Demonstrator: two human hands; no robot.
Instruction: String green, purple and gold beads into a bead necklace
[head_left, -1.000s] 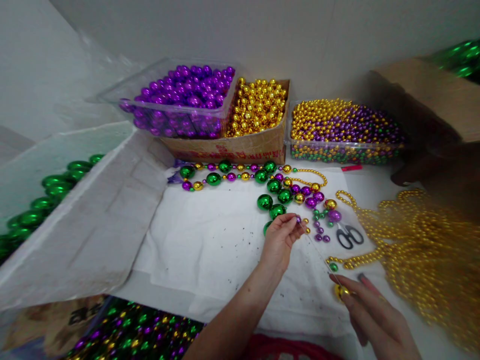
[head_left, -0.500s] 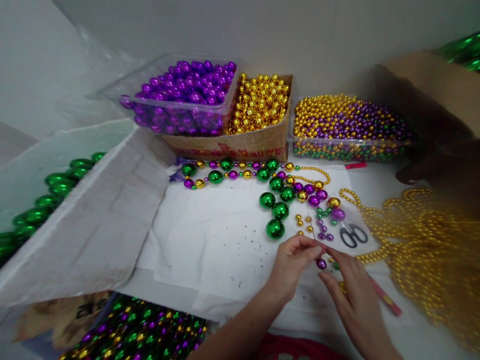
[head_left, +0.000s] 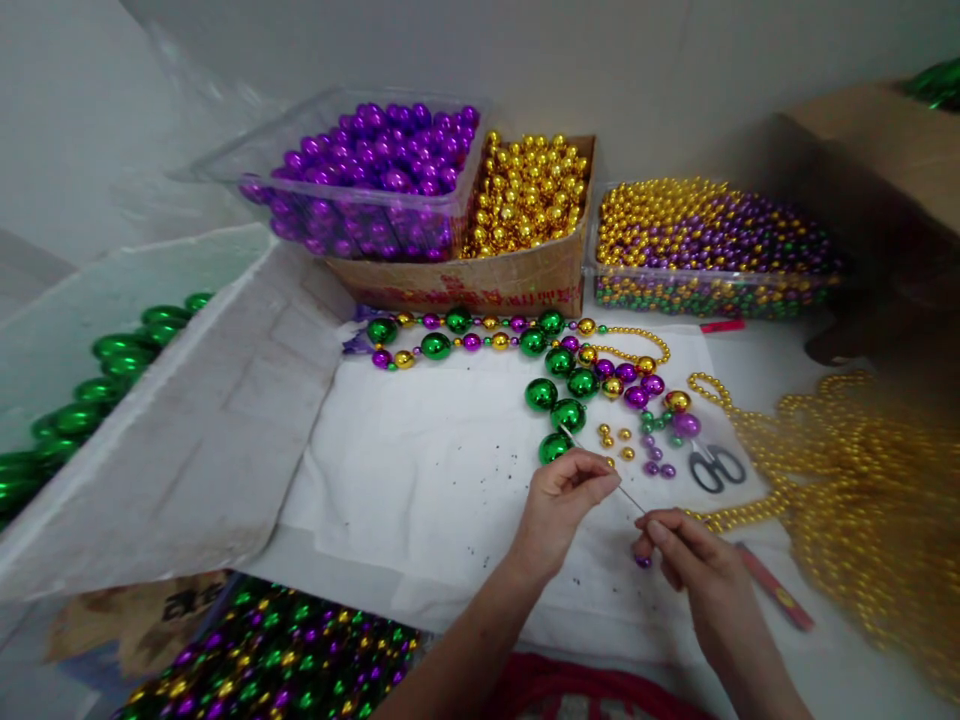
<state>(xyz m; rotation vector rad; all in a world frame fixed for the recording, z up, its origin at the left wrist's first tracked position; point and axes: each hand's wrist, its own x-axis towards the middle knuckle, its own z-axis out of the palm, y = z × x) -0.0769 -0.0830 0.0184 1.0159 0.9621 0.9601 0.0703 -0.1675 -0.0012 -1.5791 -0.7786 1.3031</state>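
Observation:
A thin cord (head_left: 632,497) runs taut between my two hands above the white cloth (head_left: 405,450). My left hand (head_left: 559,500) pinches it between thumb and fingers, and a pale end pokes out toward the green balls (head_left: 568,416). My right hand (head_left: 686,550) grips the cord's other stretch with closed fingertips. Just under those fingertips hangs a shiny purple bead (head_left: 643,561). Small gold beads (head_left: 625,434), small purple beads (head_left: 651,467) and black-handled scissors (head_left: 716,468) lie beyond my hands. A strung necklace (head_left: 471,342) stretches across the cloth's far side.
Along the back stand a clear tub of purple balls (head_left: 300,190), a cardboard box (head_left: 525,280) of gold balls and a tub of small mixed beads (head_left: 712,275). Gold bead strands (head_left: 847,500) heap at right, near a red strip (head_left: 776,588). A white-walled box (head_left: 225,420) is at left.
My hands have moved apart, drawing the cord out between them. The left went up and left; the right closed its fingers and shifted slightly down. The view shifted a little.

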